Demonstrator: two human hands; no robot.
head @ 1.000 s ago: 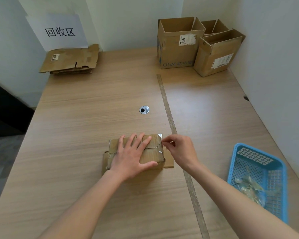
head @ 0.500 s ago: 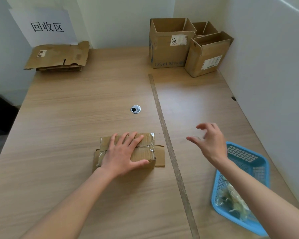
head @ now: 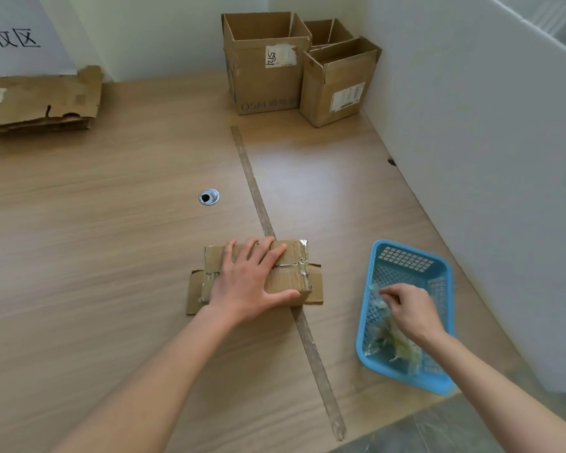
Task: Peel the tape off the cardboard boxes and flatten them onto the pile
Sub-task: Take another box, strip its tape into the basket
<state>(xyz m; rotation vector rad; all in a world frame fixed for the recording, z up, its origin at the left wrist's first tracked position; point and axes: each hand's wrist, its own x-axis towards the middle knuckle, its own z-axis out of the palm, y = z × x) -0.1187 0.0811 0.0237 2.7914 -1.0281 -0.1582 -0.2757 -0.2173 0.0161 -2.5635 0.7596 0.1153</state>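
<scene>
Flat and spread, the left hand (head: 249, 282) is pressed on the taped cardboard box (head: 288, 276), which lies on the wooden table (head: 111, 240). Just right of it, crumpled tape (head: 378, 300) is pinched by the right hand (head: 409, 310) over the blue basket (head: 406, 256).

left hand (head: 246, 282): bare, no glove | right hand (head: 411, 312): bare | forearms: unsleeved

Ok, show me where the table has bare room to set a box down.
Bare: the wide stretch between the flattened pile, the grommet and the taped box; also between the open boxes and the blue basket. Crowded: the far right corner.
</scene>
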